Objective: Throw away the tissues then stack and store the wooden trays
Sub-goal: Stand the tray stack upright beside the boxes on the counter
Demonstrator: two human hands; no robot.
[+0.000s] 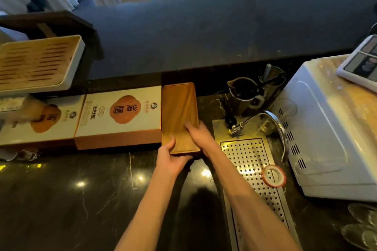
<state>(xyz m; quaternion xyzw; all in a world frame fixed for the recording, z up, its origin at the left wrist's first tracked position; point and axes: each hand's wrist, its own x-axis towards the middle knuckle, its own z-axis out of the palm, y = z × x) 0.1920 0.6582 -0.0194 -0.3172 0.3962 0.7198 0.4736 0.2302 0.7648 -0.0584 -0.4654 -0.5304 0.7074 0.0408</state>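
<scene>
A long brown wooden tray [178,112] lies lengthwise on the dark marble counter [81,199], its far end under the raised bar ledge. It seems to rest on other trays, but I cannot tell how many. My left hand [170,159] grips the tray's near left corner, thumb on top. My right hand [201,135] lies flat on its near right part, fingers on the wood. No tissues are in view.
Two white-and-orange gift boxes [120,116] sit against the tray's left side. A slatted bamboo tray [38,61] rests on a shelf at upper left. To the right are a perforated steel drain [251,161], a tap [237,128], a tape roll [273,175], jugs [244,93] and a white appliance [330,138].
</scene>
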